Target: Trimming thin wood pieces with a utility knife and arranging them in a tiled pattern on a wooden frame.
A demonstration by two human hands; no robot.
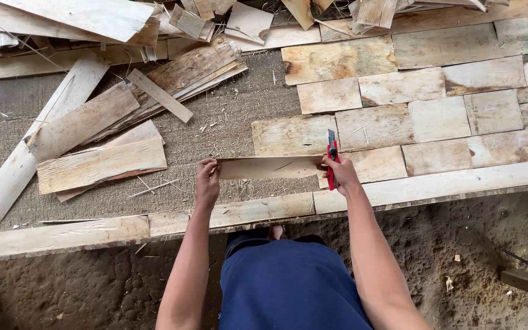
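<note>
A thin wood veneer strip (269, 167) is held flat between both hands above the work surface. My left hand (206, 182) pinches its left end. My right hand (341, 173) holds its right end together with a red utility knife (331, 160), blade pointing away from me. Just beyond the strip, several pale veneer pieces (398, 104) lie edge to edge in rows on the right.
A loose pile of longer veneer strips (93, 131) lies on the coarse brown mat (227, 116) at left. More scraps are heaped along the far edge. A long wooden border strip (154, 225) runs along the near edge, with dirt floor below.
</note>
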